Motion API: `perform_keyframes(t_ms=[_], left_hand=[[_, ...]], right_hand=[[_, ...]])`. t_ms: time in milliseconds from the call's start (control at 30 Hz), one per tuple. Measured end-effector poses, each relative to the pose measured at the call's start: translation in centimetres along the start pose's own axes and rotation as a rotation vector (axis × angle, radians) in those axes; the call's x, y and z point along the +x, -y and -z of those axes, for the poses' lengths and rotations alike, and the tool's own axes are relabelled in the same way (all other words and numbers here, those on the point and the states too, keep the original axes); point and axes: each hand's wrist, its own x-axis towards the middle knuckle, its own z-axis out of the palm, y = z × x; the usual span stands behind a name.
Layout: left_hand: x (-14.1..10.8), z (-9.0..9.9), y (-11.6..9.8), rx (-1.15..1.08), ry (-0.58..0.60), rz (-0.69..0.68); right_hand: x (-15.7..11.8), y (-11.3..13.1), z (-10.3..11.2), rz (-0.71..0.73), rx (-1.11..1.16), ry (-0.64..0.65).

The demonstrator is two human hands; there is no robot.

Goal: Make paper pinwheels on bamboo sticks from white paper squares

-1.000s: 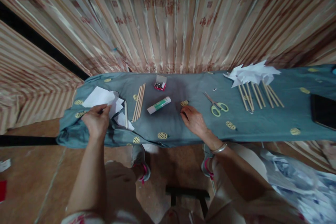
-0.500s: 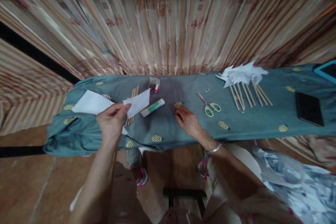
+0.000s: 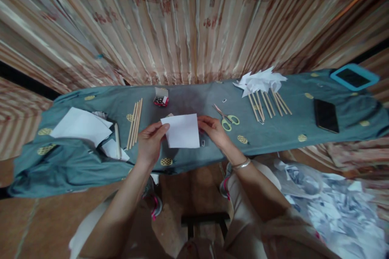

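A square sheet of white paper (image 3: 182, 131) is held up above the table between both hands. My left hand (image 3: 149, 145) pinches its left edge, thumb in front. At the opposite edge is my right hand (image 3: 215, 130), fingers closed at the paper's upper right side with their tips partly behind it. The sheet covers most of the glue stick (image 3: 169, 115) behind it. Green-handled scissors (image 3: 226, 119) lie just past my right hand. Left of my left hand are several wooden sticks (image 3: 135, 123) side by side.
A small open red box (image 3: 161, 98) with metal pieces stands at the back. White paper pinwheels (image 3: 261, 83) on sticks, a black phone (image 3: 326, 115) and a blue-framed device (image 3: 354, 77) lie rightward. Stacked paper (image 3: 80, 125) and a pale pen-like stick (image 3: 117, 141) lie left.
My left hand has brought the sheet rightward and turned it to face me. My right hand has risen to the sheet's right edge. The view has swung slightly right.
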Motion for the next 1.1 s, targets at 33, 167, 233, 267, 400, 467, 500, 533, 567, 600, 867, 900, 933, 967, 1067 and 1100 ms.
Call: perform_keyframes(t_ms=[33,167,233,267,400,467,500,533,567,600,867,900,933,967,1067,1100], left_hand=[[0.0,-0.3,0.2,-0.007,0.01,0.035],[0.1,-0.7,1.4,0.023,0.058,0.115],[0.2,-0.7,2.1,0.071,0.085,0.134],[0.3,-0.6,2.4,0.095,0.096,0.136],[0.6,-0.5,3.4,0.138,0.123,0.135],[0.8,-0.6,3.8,0.112,0.125,0.161],[0.9,-0.7,3.9,0.089,0.124,0.178],[0.9,-0.8,4.0,0.066,0.123,0.191],[0.9,-0.9,4.2,0.048,0.122,0.2],[0.9,-1.0,4.3,0.039,0.126,0.205],[0.2,-1.3,4.6,0.197,0.266,0.124],[0.1,-1.2,4.7,0.225,0.282,0.089],[0.1,-1.2,4.9,0.256,0.297,0.05],[0.2,-1.1,5.0,0.288,0.31,0.01],[0.4,-0.8,5.3,0.378,0.344,-0.115],[0.4,-0.6,5.3,0.418,0.35,-0.169]], right_hand=[[0.1,0.1,0.1,-0.012,0.032,0.014],[0.2,-0.1,0.7,0.043,0.015,0.029],[0.1,-0.3,1.0,0.077,-0.026,0.04],[0.0,-0.3,1.1,0.087,-0.049,0.043],[-1.0,0.2,1.8,0.08,-0.083,0.115],[-1.8,0.6,2.1,0.082,-0.079,0.156],[-2.1,0.7,2.3,0.088,-0.085,0.165],[-2.5,0.9,2.4,0.095,-0.097,0.176],[-2.8,1.0,2.5,0.1,-0.118,0.189],[-3.1,1.1,2.6,0.104,-0.146,0.203],[-3.7,0.7,3.5,0.104,-0.352,0.249],[-3.7,0.5,3.6,0.111,-0.385,0.252],[-3.7,0.3,3.7,0.124,-0.418,0.255],[-3.7,0.1,3.8,0.142,-0.452,0.258],[-3.5,-0.7,3.8,0.193,-0.556,0.247],[-3.4,-0.9,3.8,0.207,-0.589,0.243]])
